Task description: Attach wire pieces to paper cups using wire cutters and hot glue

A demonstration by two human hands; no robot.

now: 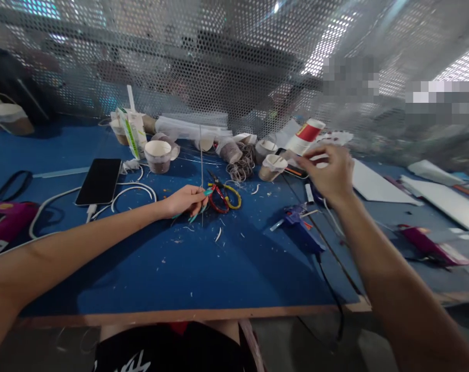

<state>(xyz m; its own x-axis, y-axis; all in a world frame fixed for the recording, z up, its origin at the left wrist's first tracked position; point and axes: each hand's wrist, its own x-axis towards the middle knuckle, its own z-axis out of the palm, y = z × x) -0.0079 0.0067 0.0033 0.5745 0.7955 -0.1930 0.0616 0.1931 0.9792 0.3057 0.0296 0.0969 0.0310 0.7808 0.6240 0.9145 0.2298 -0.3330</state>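
Between the thumb and fingers of my left hand [188,200] is a thin straight wire [201,157], standing nearly upright. Just to the right of that hand lie pliers [219,199] with red and yellow handles, partly overlapping in view. My right hand [331,170] is raised over the right of the table, thumb and fingertips pinched together. Whatever they hold is too small or blurred to name. Near those fingertips stands a paper-lined cup [272,168], and behind them is a red and white cylinder [310,135]. A blue glue gun [302,230] lies below the right hand.
A black phone [99,181] with white cables [136,186] rests on the left. A bundle of brown twine [241,164] sits among several cups at the back. White boards [379,183] and a magenta power strip [432,245] are on the right. A perforated metal screen [219,57] stands behind.
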